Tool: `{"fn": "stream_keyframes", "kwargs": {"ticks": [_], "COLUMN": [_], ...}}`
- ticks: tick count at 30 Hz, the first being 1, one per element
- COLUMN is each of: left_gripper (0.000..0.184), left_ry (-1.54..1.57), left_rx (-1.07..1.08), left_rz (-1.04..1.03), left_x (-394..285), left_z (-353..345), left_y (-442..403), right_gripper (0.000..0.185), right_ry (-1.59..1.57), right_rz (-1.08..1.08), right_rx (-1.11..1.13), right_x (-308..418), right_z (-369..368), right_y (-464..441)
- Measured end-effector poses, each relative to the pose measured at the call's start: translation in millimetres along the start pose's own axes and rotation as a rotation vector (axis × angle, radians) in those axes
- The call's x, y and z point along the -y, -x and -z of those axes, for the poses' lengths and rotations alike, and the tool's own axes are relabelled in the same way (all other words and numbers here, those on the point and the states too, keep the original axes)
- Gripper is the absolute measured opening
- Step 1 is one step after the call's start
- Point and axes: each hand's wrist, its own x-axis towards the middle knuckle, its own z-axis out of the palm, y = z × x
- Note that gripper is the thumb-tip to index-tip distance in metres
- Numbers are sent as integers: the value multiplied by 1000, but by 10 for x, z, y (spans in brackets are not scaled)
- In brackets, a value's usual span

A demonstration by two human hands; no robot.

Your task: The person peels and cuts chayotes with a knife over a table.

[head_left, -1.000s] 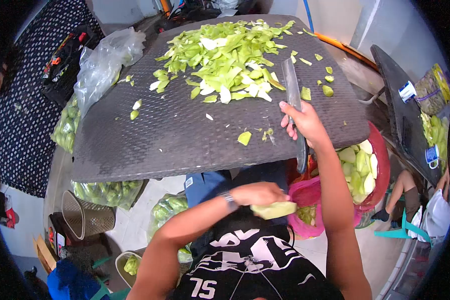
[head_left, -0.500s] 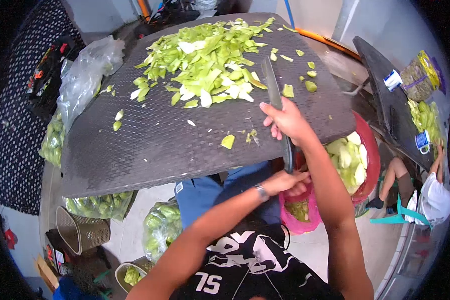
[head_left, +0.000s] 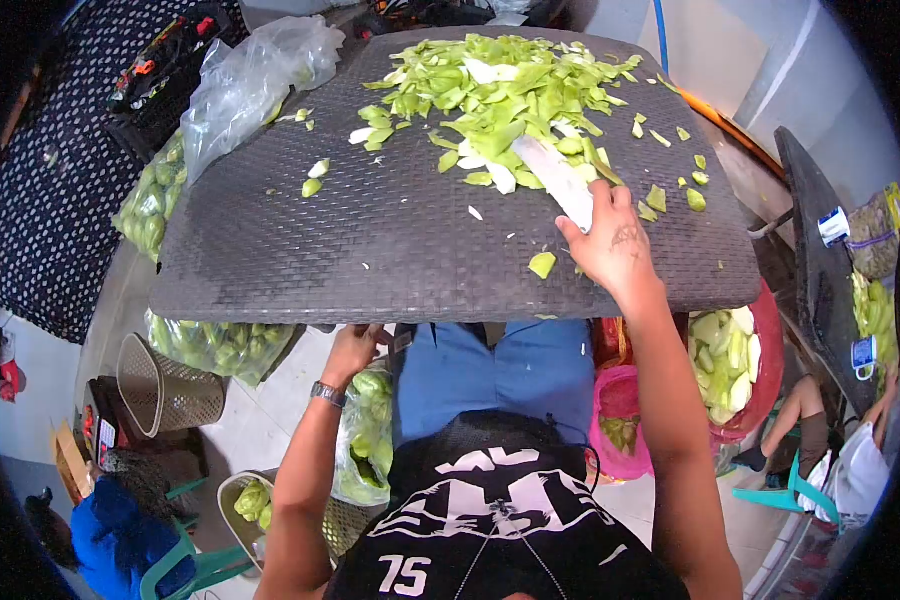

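My right hand (head_left: 615, 235) is closed on a knife above the dark woven table (head_left: 300, 250). The broad knife blade (head_left: 555, 180) points up and left, its tip at the lower edge of a pile of green peelings (head_left: 510, 90). My left hand (head_left: 358, 350) is below the table's front edge, above a plastic bag of green vegetables (head_left: 366, 430). Its fingers are partly hidden by the edge. Small green scraps (head_left: 542, 264) lie near the knife hand.
At the right stand a red tub of peeled pieces (head_left: 722, 365) and a pink bag (head_left: 620, 430). Woven baskets (head_left: 175, 385) stand lower left. A clear plastic bag (head_left: 255, 85) lies on the table's left corner. Other people sit at both sides.
My left hand has let go of the pale peeled piece near the tub and moved left to the table's front edge. The knife has tilted left, its blade now beside the peelings. The view has shifted.
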Motion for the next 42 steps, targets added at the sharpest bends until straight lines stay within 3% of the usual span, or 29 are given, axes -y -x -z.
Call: {"fn": "stream_keyframes", "kwargs": {"ticks": [1,2,3,8,11,12,15,17,19,21,24,25,27,30,33,34,37,38,41,42], "left_gripper": [47,49,48,38,30,23,25,31,35,35,33,28,26,25,25,27,26,27,25,22], "left_ry": [-62,-249,-262,-348,-253,-323,-286,-222,-421,-537,-545,-544,-821,-920,-957,-961,-987,-1005,-844,-645], "left_rx": [-112,-87,-89,-200,-401,-320,327,320,24,188,607,623,489,616,494,552,509,603,621,804], "left_rz": [-81,-311,-151,89,-230,-69,220,172,76,91,65,200,160,187,247,280,212,125,364,441], "left_x": [188,495,407,776,494,296,392,375,290,409,630,249,716,1369,1727,1719,1740,1800,1756,1749], "left_z": [-30,4,-2,-76,-2,107,346,255,151,184,64,5,-320,-570,-721,-716,-727,-686,-674,-548], "left_y": [1,-44,69,306,633,806,1128,1391,1556,1653,1803,1850,1902,1913,1995,1946,1826,1750,1661,1577], "right_gripper": [58,58,57,44,23,23,24,24,24,25,25,25,25,26,26,26,27,27,28,28], "right_ry": [35,70,27,-233,-570,-645,-808,-834,-797,-709,-583,-555,-504,-470,-436,-432,-424,-420,-402,-400], "right_rz": [20,39,67,161,194,219,367,360,262,113,-61,-90,-148,-185,-208,-209,-213,-219,-216,-220], "right_rx": [-46,-93,-125,-314,-438,-476,-545,-527,-465,-380,-265,-243,-184,-148,-117,-110,-110,-105,-92,-89], "right_x": [-3,-12,-43,122,381,396,294,152,-23,-206,-443,-500,-603,-676,-694,-686,-708,-708,-718,-713], "right_z": [16,39,77,800,1629,1824,2174,2188,2054,1830,1376,1262,1020,846,718,698,704,698,650,645], "right_y": [52,78,82,155,506,657,1147,1363,1485,1508,1471,1496,1513,1545,1588,1598,1612,1610,1624,1605]}}
